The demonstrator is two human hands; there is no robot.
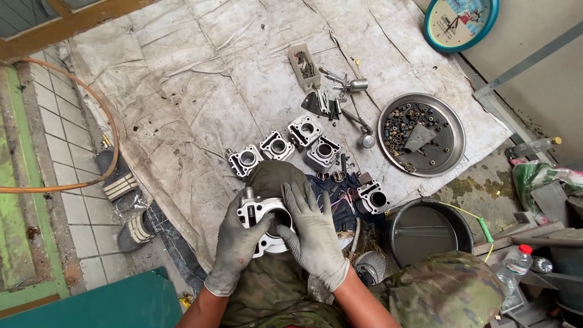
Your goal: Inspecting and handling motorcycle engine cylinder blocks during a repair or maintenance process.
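While the person crouches over a grimy grey tarp [182, 79] spread on the floor, both gloved hands are clamped on one metal engine cylinder [265, 214], which rests on a raised knee right below the camera. The left hand [238, 243] cups its near-left side; the right hand [313, 229] lies over its right edge, fingers spread toward the round bore.

Just beyond the hands sits a row of four similar cylinders [285, 147], with a fifth [371, 197] just right of the right hand. Farther off to the right are a round metal tray of small parts [446, 152] and, nearer, a dark basin [431, 229]. Loose tools [340, 97] lie well beyond the hands.

To handle the cylinder well, I'd judge it wise to keep it steadied on the knee, with fingertips off the bore's inner wall.
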